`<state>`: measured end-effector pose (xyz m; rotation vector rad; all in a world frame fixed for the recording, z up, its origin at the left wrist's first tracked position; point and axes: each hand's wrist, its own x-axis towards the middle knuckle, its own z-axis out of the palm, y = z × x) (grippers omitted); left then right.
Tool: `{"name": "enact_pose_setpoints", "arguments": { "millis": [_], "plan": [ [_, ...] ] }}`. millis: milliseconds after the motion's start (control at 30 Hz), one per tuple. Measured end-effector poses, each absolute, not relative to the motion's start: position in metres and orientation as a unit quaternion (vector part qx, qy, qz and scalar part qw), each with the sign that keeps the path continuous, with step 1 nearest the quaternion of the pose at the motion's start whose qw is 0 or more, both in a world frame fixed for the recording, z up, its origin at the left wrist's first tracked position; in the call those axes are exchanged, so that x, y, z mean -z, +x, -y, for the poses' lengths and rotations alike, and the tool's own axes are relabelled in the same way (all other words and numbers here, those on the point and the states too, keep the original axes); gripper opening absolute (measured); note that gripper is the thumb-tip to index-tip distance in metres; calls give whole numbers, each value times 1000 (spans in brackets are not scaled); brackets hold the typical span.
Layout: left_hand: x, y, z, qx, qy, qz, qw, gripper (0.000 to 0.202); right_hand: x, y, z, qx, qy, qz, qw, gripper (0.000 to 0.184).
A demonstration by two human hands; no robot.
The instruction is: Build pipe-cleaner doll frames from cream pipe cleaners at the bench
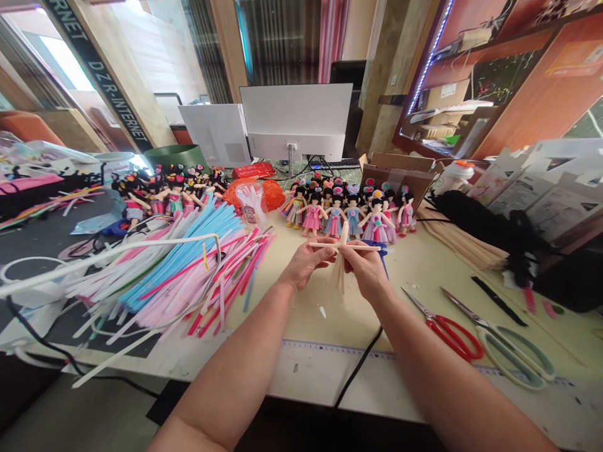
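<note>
My left hand (305,262) and my right hand (366,269) meet above the middle of the table, fingers pinched on a cream pipe-cleaner figure (344,233). The figure has a thick upright end on top, straight arms sticking out to both sides, and loose strands hanging below. Each hand grips it near the centre, thumbs on the near side; the fingers partly hide the crossing. Just beyond it stand finished pipe-cleaner dolls (335,216) with black hair and colourful dresses. Something blue (380,248) lies behind my right hand, partly covered.
Left lies a big heap of coloured pipe cleaners (183,270), under a white lamp arm (117,252). At right are red-handled scissors (447,329), pale green-handled scissors (504,345), cream pipe cleaners (466,242) and a black bundle (475,220). A cardboard box (400,174) and monitor (296,116) stand behind.
</note>
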<state>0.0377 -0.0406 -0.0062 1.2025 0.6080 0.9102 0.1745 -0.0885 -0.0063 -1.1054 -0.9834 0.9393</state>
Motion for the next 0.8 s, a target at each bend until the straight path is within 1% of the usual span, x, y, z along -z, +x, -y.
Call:
{"name": "enact_pose_setpoints", "arguments": {
  "millis": [100,300,433,600,800],
  "plan": [
    [11,40,39,-391,567,-273,672,43,8,174,88,-427,-497,433,619,39],
    [17,44,35,-445,538,-304,648,37,10,171,88,-451,-506,445,585,38],
    [15,43,34,-460,506,-300,665,35,9,171,88,-474,-497,463,560,32],
    [12,43,37,-452,516,-289,668,33,11,171,87,-470,-490,482,554,26],
    [8,44,41,-469,538,-292,636,26,8,171,88,-466,-507,466,556,33]
  ]
}}
